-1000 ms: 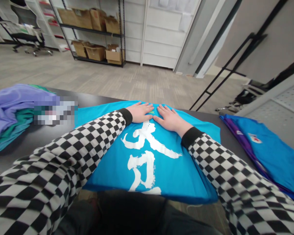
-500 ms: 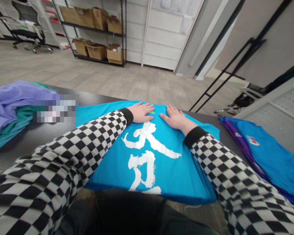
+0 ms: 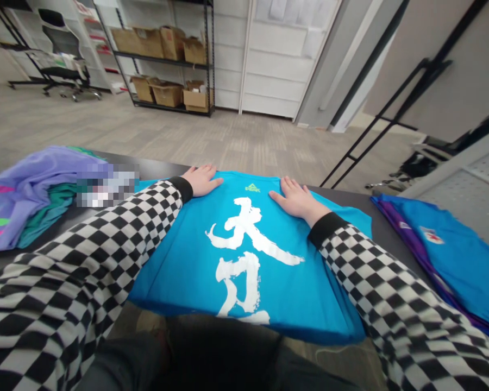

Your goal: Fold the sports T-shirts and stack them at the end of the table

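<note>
Both hands have spread apart along the far edge of the cyan T-shirt [image 3: 301, 293] since the last view. The left hand [image 3: 201, 181] is now out at the shirt's upper-left corner, and the right hand [image 3: 297, 200] rests on the cloth near its top edge. Each lies open and flat, fingers splayed, pinching nothing. The shirt lies at 12 o'clock on the dark bench [image 3: 385, 233], its white brush lettering [image 3: 244, 255] facing up. Folded lilac and teal garments [image 3: 36, 190] sit at 10 o'clock, a blue-and-purple garment [image 3: 460, 260] at 2 o'clock. Even pressure from both palms, drawn outward together, lays cloth flattest.
</note>
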{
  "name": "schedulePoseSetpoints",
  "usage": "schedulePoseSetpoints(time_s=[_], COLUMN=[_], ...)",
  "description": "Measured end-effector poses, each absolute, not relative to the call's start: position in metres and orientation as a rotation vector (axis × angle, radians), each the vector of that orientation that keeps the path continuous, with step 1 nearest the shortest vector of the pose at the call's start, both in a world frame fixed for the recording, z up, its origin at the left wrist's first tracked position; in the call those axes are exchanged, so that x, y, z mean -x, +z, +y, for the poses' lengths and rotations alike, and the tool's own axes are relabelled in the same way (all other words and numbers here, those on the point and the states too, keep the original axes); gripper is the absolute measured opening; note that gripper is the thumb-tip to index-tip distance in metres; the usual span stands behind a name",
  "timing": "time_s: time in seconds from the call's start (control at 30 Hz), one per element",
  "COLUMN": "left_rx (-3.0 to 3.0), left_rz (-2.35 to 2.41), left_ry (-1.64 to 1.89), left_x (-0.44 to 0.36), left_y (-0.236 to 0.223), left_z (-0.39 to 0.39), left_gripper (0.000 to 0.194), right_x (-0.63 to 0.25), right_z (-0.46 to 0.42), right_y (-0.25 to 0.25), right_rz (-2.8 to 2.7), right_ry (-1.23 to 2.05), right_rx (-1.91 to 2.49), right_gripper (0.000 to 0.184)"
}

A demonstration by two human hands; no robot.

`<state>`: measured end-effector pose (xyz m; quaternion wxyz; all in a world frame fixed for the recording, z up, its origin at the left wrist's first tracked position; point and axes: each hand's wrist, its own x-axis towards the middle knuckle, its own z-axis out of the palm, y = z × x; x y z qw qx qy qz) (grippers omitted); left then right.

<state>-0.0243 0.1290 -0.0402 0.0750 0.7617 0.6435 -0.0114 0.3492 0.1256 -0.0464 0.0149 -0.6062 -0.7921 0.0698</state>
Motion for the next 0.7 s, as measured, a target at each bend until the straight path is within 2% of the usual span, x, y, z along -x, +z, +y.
schedulePoseSetpoints(time_s=[0.17,0.37,0.5,0.6,0.7], left_rx=[-2.258,-2.16,-2.182,-2.276,-2.263], left_rz=[2.091,2.186,2.236,2.098,1.994], left_ry=[-0.06,-0.144,-0.098,-0.038,-0.061], left_x=[0.069,0.1,0.092,0.069,0.051], left_y=[-0.044,-0.034,-0.02,-0.019,-0.027], left_z=[0.105,0.075,0.069,0.07,0.07], left_gripper=[0.09,0.097,0.101,0.1,0.106], right_x=[-0.348,-0.348,-0.349,-0.349,-0.349], right_z=[0.126,0.128,0.13,0.13,0.129], right_y=[-0.047,-0.048,-0.05,-0.05,-0.049], right_rz=[-2.46,-2.457,-2.448,-2.45,-2.448], right_ry=[0.216,0.208,0.2,0.191,0.194], right_rx=[1.877,1.884,1.858,1.858,1.87], right_gripper=[0.107,0.107,0.106,0.106,0.106])
